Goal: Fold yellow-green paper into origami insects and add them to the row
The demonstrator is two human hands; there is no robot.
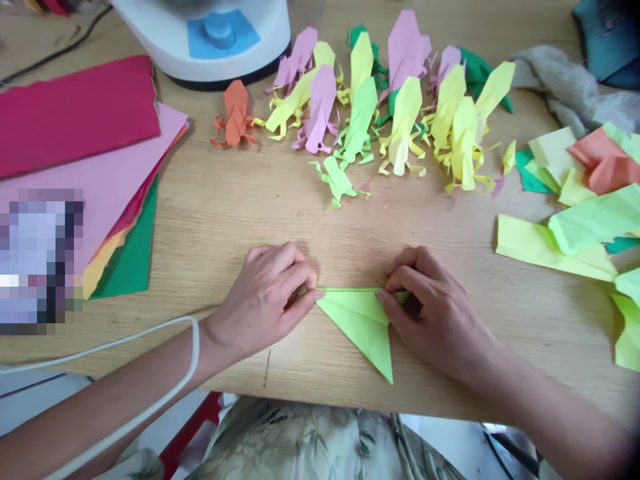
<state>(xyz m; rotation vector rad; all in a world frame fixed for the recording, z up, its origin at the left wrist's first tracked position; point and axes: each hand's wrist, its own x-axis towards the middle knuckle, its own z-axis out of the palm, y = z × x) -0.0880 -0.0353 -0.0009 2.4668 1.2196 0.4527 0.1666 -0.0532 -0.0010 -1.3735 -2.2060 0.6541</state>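
Observation:
A folded sheet of light green paper (364, 321) lies near the front edge of the table, one point aimed toward me and a straight edge along its far side. My left hand (280, 290) pinches its left corner between thumb and fingers. At the right end of that far edge, my right hand (430, 307) is closed on the paper, thumb on top. The fingers hide part of the right corner. Beyond the hands sits a small light green origami figure (337, 181) with thin folded legs.
Several origami figures (360, 120) in yellow, purple, green and orange stand at the back. Coloured paper sheets (125, 173) and a blurred-out device (37, 260) lie left. Paper scraps (595, 217) and a grey cloth (560, 80) are right. A white appliance (165, 33) stands behind. A white cable (195, 347) crosses my left forearm.

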